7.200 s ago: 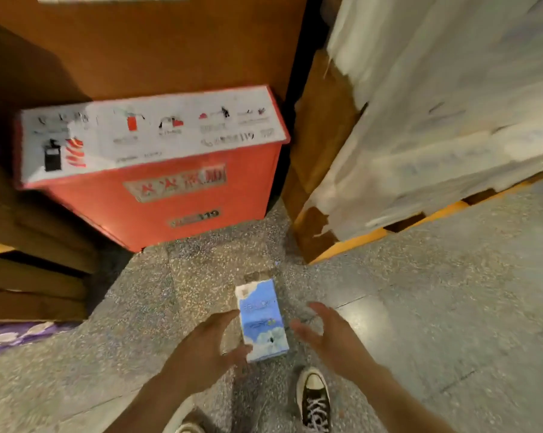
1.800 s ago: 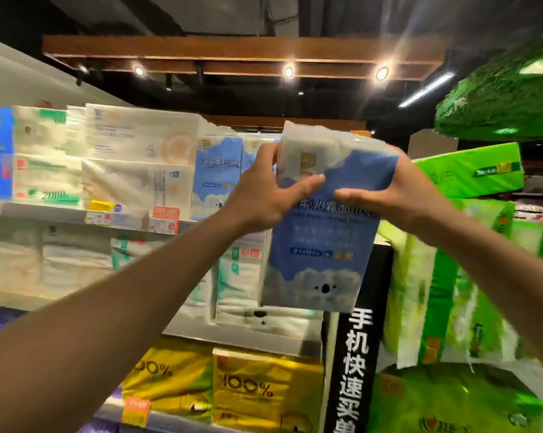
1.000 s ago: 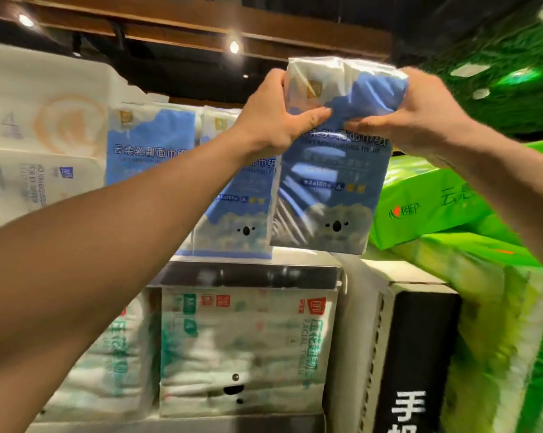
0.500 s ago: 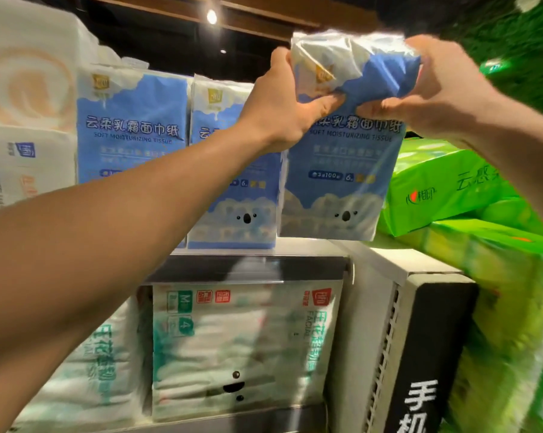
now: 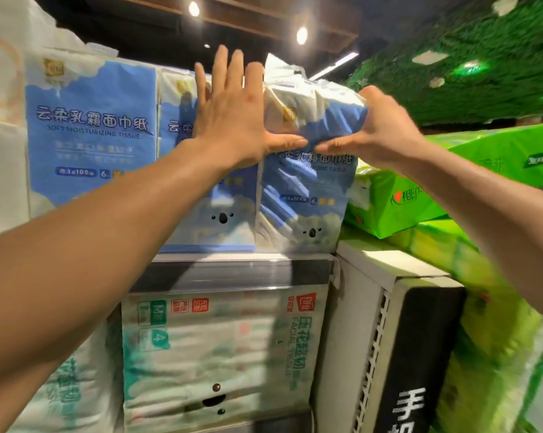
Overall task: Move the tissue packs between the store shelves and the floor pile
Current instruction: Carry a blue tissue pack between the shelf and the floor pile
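A blue-and-white tissue pack (image 5: 304, 195) with a koala print stands upright at the right end of the upper shelf (image 5: 232, 271). My right hand (image 5: 379, 129) grips its top right corner, thumb across the front. My left hand (image 5: 232, 110) lies flat with straight fingers, its palm pressing the neighbouring blue pack (image 5: 211, 214) while its thumb touches the front of the gripped pack. A third matching pack (image 5: 92, 132) stands further left on the same shelf.
White-and-teal facial tissue packs (image 5: 220, 354) fill the shelf below. Green packs (image 5: 420, 195) are stacked to the right beside a black-and-white display stand (image 5: 414, 354). Large white packs (image 5: 1, 151) sit at the far left.
The pack has come down to stand on the upper shelf beside the other blue packs. My left hand has let go of its top and now lies flat.
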Available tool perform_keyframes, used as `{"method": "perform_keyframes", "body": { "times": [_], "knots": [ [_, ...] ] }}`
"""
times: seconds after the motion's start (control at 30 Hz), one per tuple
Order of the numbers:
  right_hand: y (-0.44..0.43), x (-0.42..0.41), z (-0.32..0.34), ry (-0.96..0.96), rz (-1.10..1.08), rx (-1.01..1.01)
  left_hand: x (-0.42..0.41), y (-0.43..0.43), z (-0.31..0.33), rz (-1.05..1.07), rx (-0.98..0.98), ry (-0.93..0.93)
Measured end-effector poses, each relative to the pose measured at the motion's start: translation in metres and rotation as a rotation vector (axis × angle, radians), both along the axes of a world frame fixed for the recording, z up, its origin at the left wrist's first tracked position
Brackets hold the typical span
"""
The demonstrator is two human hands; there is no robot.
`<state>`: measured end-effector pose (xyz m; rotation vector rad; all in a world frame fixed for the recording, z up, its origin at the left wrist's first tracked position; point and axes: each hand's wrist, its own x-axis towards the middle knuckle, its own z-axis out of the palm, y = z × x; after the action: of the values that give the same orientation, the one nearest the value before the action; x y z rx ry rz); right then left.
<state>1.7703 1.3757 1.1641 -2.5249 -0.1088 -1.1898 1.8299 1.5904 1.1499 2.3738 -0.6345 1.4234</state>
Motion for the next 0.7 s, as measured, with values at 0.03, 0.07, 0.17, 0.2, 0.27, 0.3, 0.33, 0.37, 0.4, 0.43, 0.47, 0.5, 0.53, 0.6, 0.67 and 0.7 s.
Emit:
{"method": "perform_keyframes", "body": {
  "times": [0.03, 0.07, 0.17, 0.2, 0.27, 0.3, 0.33, 0.37, 0.4, 0.43, 0.47, 0.5, 0.53, 0.6, 0.67, 0.7],
  "knots": [
    [0.001, 0.003, 0.004, 0.028, -0.013, -0.011, 0.003, 0.0, 0.0, 0.013, 0.01, -0.006],
    [0.002, 0.007, 0.006, 0.055, -0.032, -0.017, 0.005, -0.002, 0.001, 0.03, 0.035, -0.018],
    [0.004, 0.017, 0.013, 0.137, -0.048, -0.025, 0.012, -0.004, 0.007, 0.081, 0.11, -0.009],
    [0.005, 0.02, 0.014, 0.149, -0.051, -0.041, 0.014, -0.003, 0.009, 0.103, 0.118, 0.007],
    [0.001, 0.029, 0.016, 0.167, -0.024, -0.049, 0.016, -0.003, 0.01, 0.146, 0.129, 0.039],
    [0.0, 0.031, 0.017, 0.177, -0.01, -0.035, 0.016, -0.004, 0.01, 0.155, 0.133, 0.049],
    [0.001, 0.029, 0.018, 0.187, -0.003, -0.02, 0.015, -0.005, 0.01, 0.155, 0.133, 0.056],
    [0.0, 0.027, 0.018, 0.202, -0.014, -0.004, 0.012, -0.005, 0.01, 0.151, 0.134, 0.056],
    [0.0, 0.023, 0.017, 0.213, -0.029, 0.006, 0.009, -0.006, 0.009, 0.143, 0.136, 0.051],
    [0.0, 0.017, 0.018, 0.229, -0.038, 0.013, 0.005, -0.005, 0.009, 0.134, 0.142, 0.043],
    [-0.002, 0.013, 0.019, 0.238, -0.031, 0.008, 0.0, -0.002, 0.008, 0.123, 0.151, 0.039],
    [-0.004, 0.01, 0.02, 0.229, -0.018, -0.004, -0.007, 0.002, 0.007, 0.107, 0.164, 0.038],
    [-0.005, 0.007, 0.022, 0.2, -0.013, -0.016, -0.013, 0.008, 0.007, 0.082, 0.178, 0.039],
    [-0.002, -0.002, 0.023, 0.097, -0.004, -0.047, -0.03, 0.023, 0.003, 0.047, 0.226, 0.029],
    [0.009, -0.014, 0.021, -0.011, 0.056, -0.123, -0.045, 0.042, -0.002, 0.045, 0.274, 0.042],
    [0.016, -0.019, 0.019, -0.022, 0.077, -0.164, -0.051, 0.053, -0.006, 0.053, 0.282, 0.07]
  ]
}}
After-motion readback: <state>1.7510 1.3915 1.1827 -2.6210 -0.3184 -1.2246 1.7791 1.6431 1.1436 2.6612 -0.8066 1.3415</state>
